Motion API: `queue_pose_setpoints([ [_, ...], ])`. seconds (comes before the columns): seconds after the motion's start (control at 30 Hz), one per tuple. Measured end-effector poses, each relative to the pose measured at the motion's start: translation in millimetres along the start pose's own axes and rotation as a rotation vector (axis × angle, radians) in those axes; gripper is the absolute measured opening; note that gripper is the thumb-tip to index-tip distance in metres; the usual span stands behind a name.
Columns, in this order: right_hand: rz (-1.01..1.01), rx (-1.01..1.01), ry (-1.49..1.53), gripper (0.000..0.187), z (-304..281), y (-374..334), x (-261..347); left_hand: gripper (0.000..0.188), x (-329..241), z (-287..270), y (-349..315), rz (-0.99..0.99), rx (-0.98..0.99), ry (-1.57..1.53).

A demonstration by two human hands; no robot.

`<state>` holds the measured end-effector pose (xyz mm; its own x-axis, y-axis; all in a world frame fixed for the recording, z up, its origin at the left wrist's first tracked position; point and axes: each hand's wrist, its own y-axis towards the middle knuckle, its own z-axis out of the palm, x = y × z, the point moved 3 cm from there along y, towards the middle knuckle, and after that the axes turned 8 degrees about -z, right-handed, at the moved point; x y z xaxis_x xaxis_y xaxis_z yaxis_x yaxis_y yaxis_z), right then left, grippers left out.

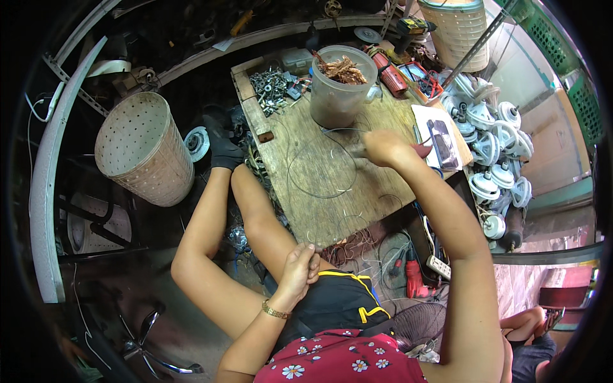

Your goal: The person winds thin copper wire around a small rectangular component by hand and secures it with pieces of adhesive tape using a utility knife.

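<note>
My left hand (300,271) is closed in a fist above my lap, near the front corner of the wooden table. Thin strands show by its fingertips, but what it grips is hidden. Over the right part of the tabletop (383,185), my right hand (384,148) is closed round a tool; a dark reddish end sticks out on one side and a greyish end on the other, too blurred to name. A thin wire (321,196) lies in a wide loop on the wood beside it. Behind stands a translucent plastic bucket (335,105) with copper wire scraps (343,69) in its top.
Metal screws and bits (274,88) fill the table's far left corner. A phone (442,143) lies at the right, near white motor parts (488,143). A perforated basket (143,147) stands left; a red drill (416,274) and tangled wires (357,249) are below the table. Another person (536,345) sits lower right.
</note>
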<state>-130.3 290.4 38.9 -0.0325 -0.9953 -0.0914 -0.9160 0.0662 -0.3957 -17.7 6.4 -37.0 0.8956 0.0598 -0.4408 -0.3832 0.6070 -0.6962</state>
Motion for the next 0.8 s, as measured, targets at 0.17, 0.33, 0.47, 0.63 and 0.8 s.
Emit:
queue_pose_setpoints([
  [0.17,-0.376,0.256,0.356,0.021,24.3,-49.1,10.9,0.016,3.7,-4.2,-6.1,0.05,-0.029,-0.007],
  [0.33,-0.139,0.171,1.666,0.023,80.5,-116.1,103.1,0.014,4.2,-1.9,-14.7,0.164,-0.072,0.045],
  [0.47,0.04,-0.378,1.919,0.021,65.5,-136.9,116.4,0.013,3.3,-8.4,-19.2,0.267,-0.17,-0.015],
  [0.63,-0.063,-0.093,1.855,0.028,68.6,-143.7,155.6,0.012,3.0,-0.7,-24.1,0.276,-0.113,-0.049],
  [0.8,-0.177,0.086,1.854,0.02,83.2,-129.6,165.0,0.013,0.2,7.7,-34.6,0.298,-0.059,0.103],
])
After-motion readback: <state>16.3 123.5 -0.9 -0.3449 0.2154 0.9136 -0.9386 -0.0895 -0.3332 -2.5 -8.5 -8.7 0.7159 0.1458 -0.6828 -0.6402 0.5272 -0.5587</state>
